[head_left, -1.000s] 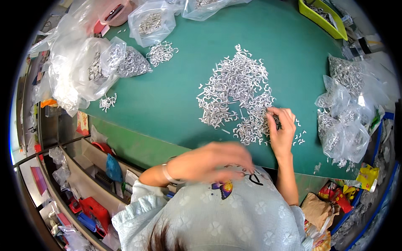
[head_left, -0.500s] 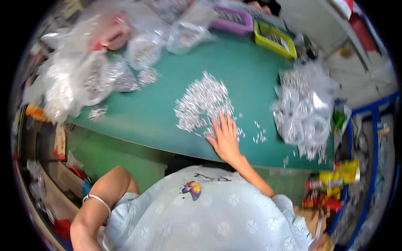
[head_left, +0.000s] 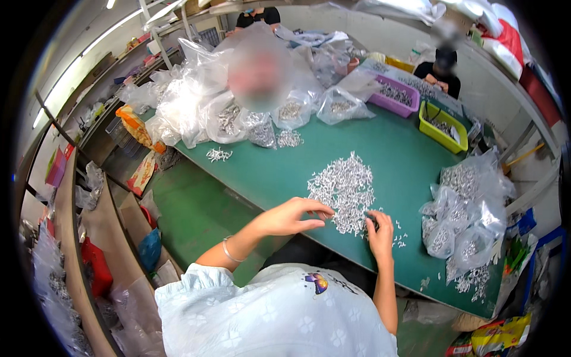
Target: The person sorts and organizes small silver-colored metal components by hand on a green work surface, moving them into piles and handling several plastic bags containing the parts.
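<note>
A heap of small silvery metal pieces [head_left: 344, 185] lies on the green tabletop [head_left: 256, 178] in front of me. My left hand [head_left: 292, 216] hovers at the heap's left edge, fingers bent and thumb apart, with nothing seen in it. On the near right side of the heap is my right hand [head_left: 380, 235], its fingers curved and the thumb a little away from them; no piece shows in it. A few loose metal pieces [head_left: 399, 240] are scattered just right of that hand.
Clear plastic bags of metal pieces stand at the back left [head_left: 229, 119] and right [head_left: 461, 208]. Beyond are a purple basket [head_left: 399, 107] and a yellow-green basket [head_left: 443, 141]. Two people sit across the table. Wooden shelving [head_left: 89, 262] lines the left.
My left arm has come up from beside my body to the heap. My right hand has drawn its outstretched fingers into a curve. The view has shifted left and upward.
</note>
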Action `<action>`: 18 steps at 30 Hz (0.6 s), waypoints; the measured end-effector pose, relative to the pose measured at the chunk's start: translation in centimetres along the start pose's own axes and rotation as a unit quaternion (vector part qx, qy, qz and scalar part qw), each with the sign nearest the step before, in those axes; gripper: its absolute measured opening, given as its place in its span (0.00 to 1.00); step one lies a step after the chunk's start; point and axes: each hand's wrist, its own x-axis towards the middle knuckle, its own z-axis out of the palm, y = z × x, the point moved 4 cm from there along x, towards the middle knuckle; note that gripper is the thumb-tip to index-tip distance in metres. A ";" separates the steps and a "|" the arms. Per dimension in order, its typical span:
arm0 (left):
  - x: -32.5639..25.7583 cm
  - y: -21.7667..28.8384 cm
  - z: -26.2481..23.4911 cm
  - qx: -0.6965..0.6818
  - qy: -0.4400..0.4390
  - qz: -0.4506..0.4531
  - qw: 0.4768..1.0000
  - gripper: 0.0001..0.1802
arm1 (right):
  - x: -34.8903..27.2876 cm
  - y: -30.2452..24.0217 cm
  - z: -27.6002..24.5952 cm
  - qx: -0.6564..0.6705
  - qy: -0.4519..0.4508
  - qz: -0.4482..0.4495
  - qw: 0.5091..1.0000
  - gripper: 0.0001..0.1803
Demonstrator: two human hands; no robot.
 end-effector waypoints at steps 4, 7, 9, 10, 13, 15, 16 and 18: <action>1.0 -9.1 2.5 0.224 0.097 -0.029 0.969 0.13 | 1.0 -0.8 0.7 -0.012 -0.012 -0.019 1.000 0.12; 3.0 -10.8 3.3 0.275 0.154 -0.040 0.948 0.14 | 2.6 -2.1 1.7 -0.033 -0.032 -0.040 0.998 0.13; 4.4 -11.0 3.3 0.328 0.219 -0.010 0.919 0.13 | 3.8 -4.1 2.7 -0.034 -0.055 -0.087 0.994 0.13; 4.6 -11.6 3.6 0.351 0.223 -0.008 0.909 0.13 | 3.4 -3.8 3.9 -0.048 -0.063 -0.114 0.990 0.12; 4.9 -13.2 3.7 0.368 0.201 -0.038 0.907 0.13 | 3.3 -1.7 4.1 -0.067 -0.123 -0.048 0.989 0.10; 4.9 -13.4 2.8 0.340 0.195 -0.036 0.919 0.09 | 3.7 -1.2 2.8 -0.024 -0.057 -0.026 0.998 0.06; 4.9 -13.8 2.5 0.328 0.195 -0.034 0.923 0.08 | 3.9 -0.6 2.4 0.028 -0.040 0.022 0.999 0.06; 5.3 -13.8 1.6 0.314 0.216 -0.023 0.924 0.08 | 4.1 0.0 1.8 0.117 0.013 0.116 0.986 0.07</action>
